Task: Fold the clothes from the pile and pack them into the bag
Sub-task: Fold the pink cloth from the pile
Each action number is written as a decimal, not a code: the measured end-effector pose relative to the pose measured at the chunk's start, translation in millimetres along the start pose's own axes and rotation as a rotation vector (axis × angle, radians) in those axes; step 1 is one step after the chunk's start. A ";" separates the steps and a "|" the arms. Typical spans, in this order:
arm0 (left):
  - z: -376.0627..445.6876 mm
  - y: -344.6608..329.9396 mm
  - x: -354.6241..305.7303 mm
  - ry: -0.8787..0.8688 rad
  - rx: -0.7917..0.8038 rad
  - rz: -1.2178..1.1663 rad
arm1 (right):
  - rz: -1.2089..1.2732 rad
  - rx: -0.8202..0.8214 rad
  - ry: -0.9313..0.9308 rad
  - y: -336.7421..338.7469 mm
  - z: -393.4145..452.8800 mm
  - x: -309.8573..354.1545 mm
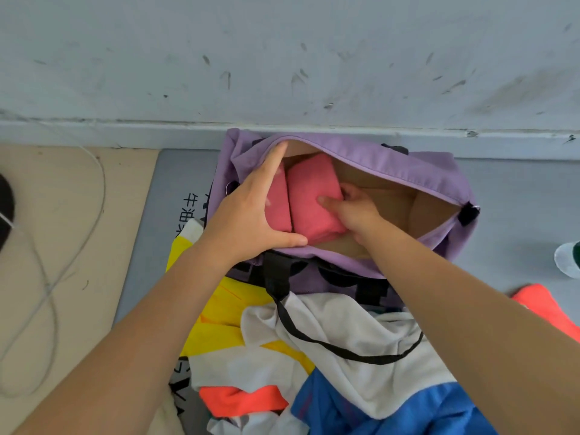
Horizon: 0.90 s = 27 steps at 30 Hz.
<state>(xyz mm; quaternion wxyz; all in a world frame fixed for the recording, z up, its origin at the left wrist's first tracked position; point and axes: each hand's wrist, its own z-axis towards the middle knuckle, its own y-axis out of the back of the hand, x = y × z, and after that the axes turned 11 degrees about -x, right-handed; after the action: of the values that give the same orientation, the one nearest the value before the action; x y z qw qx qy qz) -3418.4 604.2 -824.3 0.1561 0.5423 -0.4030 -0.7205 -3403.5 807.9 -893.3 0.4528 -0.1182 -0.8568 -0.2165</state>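
A purple bag point(376, 158) lies open against the wall, its tan lining showing. Inside it sit folded pink clothes point(314, 196) in two bundles side by side. My left hand point(251, 211) lies flat with straight fingers over the left bundle, thumb along the bag's near rim. My right hand point(354, 211) reaches into the bag and grips the right bundle's edge, thumb on top, fingers curled beneath. The pile of clothes point(329, 350), white, yellow, blue and orange, lies in front of the bag, with the bag's black strap point(282, 296) draped over it.
A grey mat point(518, 215) lies under the bag and the pile. To its left are a tan floor point(78, 246), a looping grey cable point(50, 290) and a dark object point(6, 208). An orange garment point(546, 306) and a white-green object point(568, 259) sit at the right.
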 end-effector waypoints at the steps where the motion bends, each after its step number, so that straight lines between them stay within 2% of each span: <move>1: -1.6 0.3 -0.6 0.002 -0.019 0.008 | -0.034 -0.075 0.027 -0.5 -0.7 0.1; 4: -6.6 -2.9 -0.2 -0.007 -0.079 0.059 | -0.224 -0.196 0.075 3.2 -5.1 -7.8; 7: -10.6 -7.6 0.2 -0.001 -0.116 0.079 | -0.423 -0.060 0.003 5.9 -14.5 -14.6; 9: -11.2 -9.7 -0.8 0.001 -0.112 0.079 | -0.276 0.051 -0.084 2.8 -15.5 -10.6; 12: -9.7 -8.9 0.9 0.028 -0.108 0.062 | -0.015 0.052 -0.066 -5.2 -11.7 1.0; 16: -7.8 -10.0 1.8 0.043 -0.104 0.064 | -0.085 0.131 -0.068 -5.6 -15.1 6.0; 19: -7.5 -11.5 2.2 0.043 -0.091 0.073 | -0.397 0.121 0.164 23.5 -26.0 5.4; 24: -7.1 -5.5 -0.2 0.017 -0.101 0.138 | -0.959 -0.152 0.621 121.2 -65.2 13.9; 27: -1.0 3.2 -7.2 -0.029 -0.101 0.270 | -1.092 -0.238 0.710 152.5 -65.0 35.3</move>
<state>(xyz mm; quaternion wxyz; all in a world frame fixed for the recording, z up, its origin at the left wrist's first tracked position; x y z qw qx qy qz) -3415.6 606.6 -817.2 0.2727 0.4640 -0.4376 -0.7203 -3315.5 910.9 -791.6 0.5170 0.3625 -0.5625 -0.5337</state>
